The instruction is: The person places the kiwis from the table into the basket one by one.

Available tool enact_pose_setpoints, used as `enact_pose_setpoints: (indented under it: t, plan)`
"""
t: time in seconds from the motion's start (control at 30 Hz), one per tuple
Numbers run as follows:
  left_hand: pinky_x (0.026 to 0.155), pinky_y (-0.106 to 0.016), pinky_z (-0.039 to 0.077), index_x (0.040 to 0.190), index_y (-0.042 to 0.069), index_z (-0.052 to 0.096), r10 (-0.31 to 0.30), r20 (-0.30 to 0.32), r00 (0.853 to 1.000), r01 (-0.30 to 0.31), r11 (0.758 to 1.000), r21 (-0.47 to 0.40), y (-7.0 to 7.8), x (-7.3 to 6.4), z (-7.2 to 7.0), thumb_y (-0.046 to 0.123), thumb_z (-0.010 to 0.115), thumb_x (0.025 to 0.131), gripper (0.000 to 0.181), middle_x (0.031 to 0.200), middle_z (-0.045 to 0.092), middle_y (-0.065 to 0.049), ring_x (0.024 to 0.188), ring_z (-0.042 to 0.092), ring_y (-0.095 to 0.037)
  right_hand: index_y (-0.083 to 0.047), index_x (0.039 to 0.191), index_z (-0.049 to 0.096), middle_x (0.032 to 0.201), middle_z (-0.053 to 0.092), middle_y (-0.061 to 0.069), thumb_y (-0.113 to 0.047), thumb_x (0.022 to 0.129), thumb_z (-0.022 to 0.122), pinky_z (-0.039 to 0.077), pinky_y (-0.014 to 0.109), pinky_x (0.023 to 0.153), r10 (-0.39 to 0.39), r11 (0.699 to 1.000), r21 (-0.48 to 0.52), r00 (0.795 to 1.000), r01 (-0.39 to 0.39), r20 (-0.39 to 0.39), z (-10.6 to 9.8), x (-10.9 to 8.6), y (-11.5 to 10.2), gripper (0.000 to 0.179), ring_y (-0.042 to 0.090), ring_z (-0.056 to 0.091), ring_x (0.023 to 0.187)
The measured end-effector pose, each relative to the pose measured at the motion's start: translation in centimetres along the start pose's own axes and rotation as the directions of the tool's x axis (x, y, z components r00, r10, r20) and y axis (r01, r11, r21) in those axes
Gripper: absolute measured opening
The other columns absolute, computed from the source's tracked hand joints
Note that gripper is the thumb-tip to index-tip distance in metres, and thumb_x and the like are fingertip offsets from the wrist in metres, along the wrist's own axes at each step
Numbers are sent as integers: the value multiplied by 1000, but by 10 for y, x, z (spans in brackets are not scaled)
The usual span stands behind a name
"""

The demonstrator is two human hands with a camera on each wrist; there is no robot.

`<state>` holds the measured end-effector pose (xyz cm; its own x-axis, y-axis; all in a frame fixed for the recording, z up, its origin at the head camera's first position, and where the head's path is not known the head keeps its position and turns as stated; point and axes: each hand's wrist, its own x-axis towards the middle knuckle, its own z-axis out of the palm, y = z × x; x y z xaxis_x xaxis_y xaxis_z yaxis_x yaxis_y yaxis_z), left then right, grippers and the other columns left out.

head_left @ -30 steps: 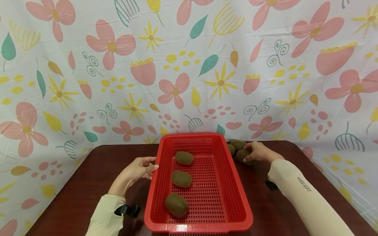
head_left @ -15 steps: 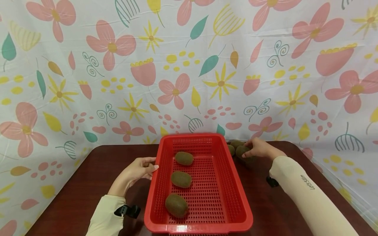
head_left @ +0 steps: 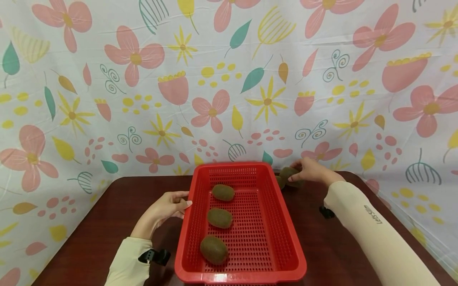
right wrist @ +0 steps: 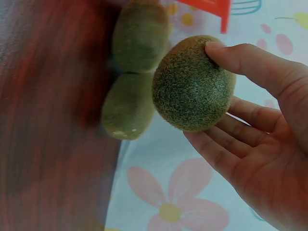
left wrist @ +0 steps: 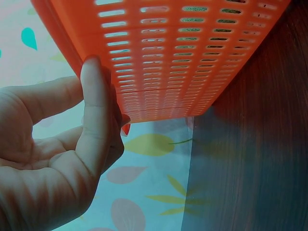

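My right hand pinches a kiwi between thumb and fingers, held above the table right of the basket. Two more kiwis lie end to end behind it in the right wrist view; the head view shows them partly covered by the hand and the held fruit. A red plastic basket stands in the middle, with three kiwis in a row along its left side. At the basket's left rim my left hand holds on with thumb and fingers, also seen close in the left wrist view.
A dark reddish-brown wooden table lies under everything. Right behind its far edge hangs a white cloth printed with flowers and leaves. Black wrist bands sit on the sleeved arms.
My right hand has lifted the near kiwi off the table and carried it up and slightly to the left, toward the other two. The left hand and the basket stay put.
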<state>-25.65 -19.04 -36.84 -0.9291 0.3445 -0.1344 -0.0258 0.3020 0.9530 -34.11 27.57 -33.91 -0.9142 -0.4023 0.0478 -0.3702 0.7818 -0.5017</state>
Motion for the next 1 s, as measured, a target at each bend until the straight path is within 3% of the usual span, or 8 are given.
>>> enact_pose_setpoints:
  t: [0.17,0.37,0.67,1.0]
  plan:
    - [72,-40,58,144,-8,35,-1,-2,1000,1,1000,-1,-1,0,0,14,60,96,57,87,59,-12,73,64,-21,10,115,64,105,68,19,-23,80,79,53,44,78,-54,998,-25,997,52,-60,-9,1,-14,51,30,62,93]
    - [71,-38,58,143,-10,35,1,-1,1000,-1,1000,-9,0,0,0,13,59,96,58,86,58,-12,72,64,-20,5,120,63,108,67,17,-20,82,77,52,42,76,-67,998,-9,995,67,-68,-14,5,-34,47,29,62,95]
    - [69,-36,58,143,-9,36,-4,-3,1000,4,1000,-5,1,0,0,13,59,97,56,87,58,-12,72,64,-20,5,120,63,111,66,18,-17,83,76,49,48,87,-73,997,-3,994,73,-85,-16,24,-64,45,33,61,103]
    - [70,-37,58,143,-10,36,0,-1,1000,0,1000,-5,1,0,1,13,59,97,57,87,59,-13,73,65,-21,5,126,59,120,62,22,-21,83,76,50,48,89,-80,996,-33,995,78,-64,-6,45,-96,53,39,58,111]
